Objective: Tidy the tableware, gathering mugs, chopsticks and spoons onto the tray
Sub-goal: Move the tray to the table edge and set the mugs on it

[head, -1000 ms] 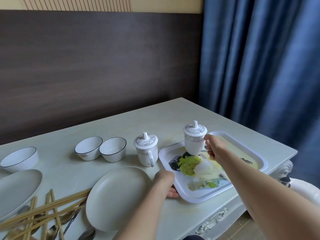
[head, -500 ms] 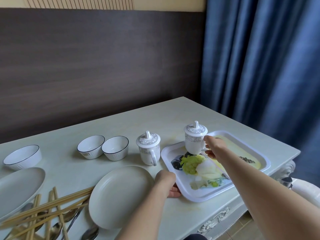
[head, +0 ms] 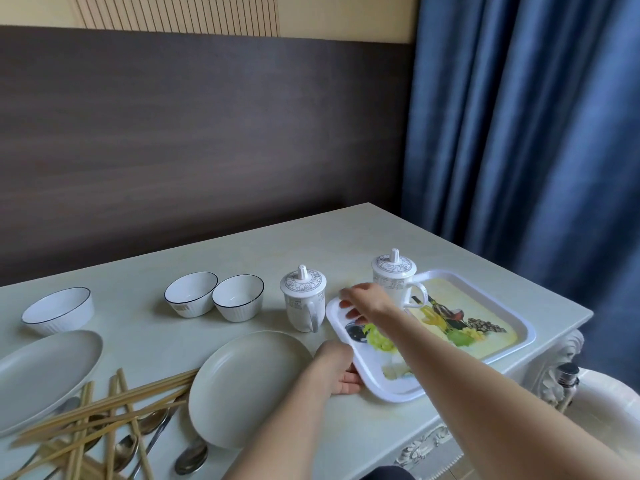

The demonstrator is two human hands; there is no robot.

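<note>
Head view: a person tidies tableware at a pale, glossy table (head: pixel 242 244), working around a white plastic tray (head: pixel 519 315) printed with bottles and grapes. One lidded white mug (head: pixel 394 282) stands upright in the tray's far left corner, handle turned to the right. The right hand (head: pixel 363 303) hovers over the tray's left rim just beside that mug, fingers spread loosely and holding nothing. The left hand (head: pixel 337 368) rests against the tray's near left edge, thumb on the rim; whether its fingers curl under the tray cannot be told.

A second lidded mug (head: pixel 304 297) stands upright on the table just left of the tray, its handle facing the near side. It lies to the left of the right hand, close by, and the right hand looks the nearer and freer of the two for the coming pickup.

Further left of the tray lie an oval plate (head: pixel 242 389), two small dark-rimmed bowls (head: pixel 214 296), and a loose criss-cross of pale wooden chopsticks (head: pixel 104 414) over shiny metal spoons (head: pixel 192 457). The chopsticks mostly point toward the tray. The mugs are smooth glazed ceramic with grey patterned bands and knobbed lids that may slip if tilted.
</note>
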